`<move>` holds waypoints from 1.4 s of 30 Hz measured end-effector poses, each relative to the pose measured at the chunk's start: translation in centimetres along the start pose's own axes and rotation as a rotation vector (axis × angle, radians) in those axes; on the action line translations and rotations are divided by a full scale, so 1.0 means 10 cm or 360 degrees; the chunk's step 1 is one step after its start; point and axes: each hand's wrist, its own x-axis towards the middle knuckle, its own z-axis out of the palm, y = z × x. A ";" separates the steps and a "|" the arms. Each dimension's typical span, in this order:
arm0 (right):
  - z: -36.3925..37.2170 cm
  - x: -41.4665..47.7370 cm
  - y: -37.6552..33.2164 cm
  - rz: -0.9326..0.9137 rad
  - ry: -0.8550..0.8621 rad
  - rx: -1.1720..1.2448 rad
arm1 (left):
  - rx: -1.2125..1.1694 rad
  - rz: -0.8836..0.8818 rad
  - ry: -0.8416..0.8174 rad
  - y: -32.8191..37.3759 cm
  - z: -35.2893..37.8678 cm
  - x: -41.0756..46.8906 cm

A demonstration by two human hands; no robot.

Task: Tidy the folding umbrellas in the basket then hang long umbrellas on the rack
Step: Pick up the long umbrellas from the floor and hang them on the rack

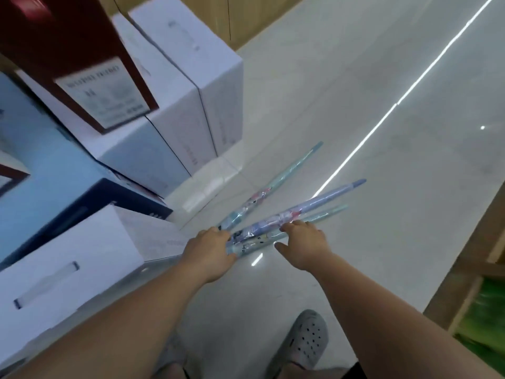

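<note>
Clear plastic sleeves, crinkled and glossy, wrap three long umbrellas that fan out over the pale tiled floor; whether their tips rest on it is unclear. Their handles are hidden under the hands. The left hand is clasped round the near ends of the bundle, its fingers out of sight beneath. The right hand lies over the lavender umbrella and a pale teal one beside it, fingers bent over the top, thumb spread apart; I cannot tell if it has a grasp. The third, teal, splays towards stacked white cardboard boxes. A dark red box bears a blurred, unreadable label. A grey perforated clog is partly cut off below.
</note>
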 end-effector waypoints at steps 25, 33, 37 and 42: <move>1.79 2.54 0.65 -0.0301 0.0145 -0.0557 | 0.0104 0.0153 0.0084 -0.44 2.09 2.50; 1.75 2.57 0.74 -0.0423 0.0116 -0.0741 | 0.0349 0.0210 0.0172 -0.35 2.01 2.50; 1.48 2.30 0.87 -0.0494 0.0146 -0.0813 | 0.0311 0.0245 0.0195 -0.13 1.73 2.25; 0.77 1.62 0.99 -0.0506 0.0118 -0.0751 | 0.0461 0.0295 0.0210 0.34 1.04 1.64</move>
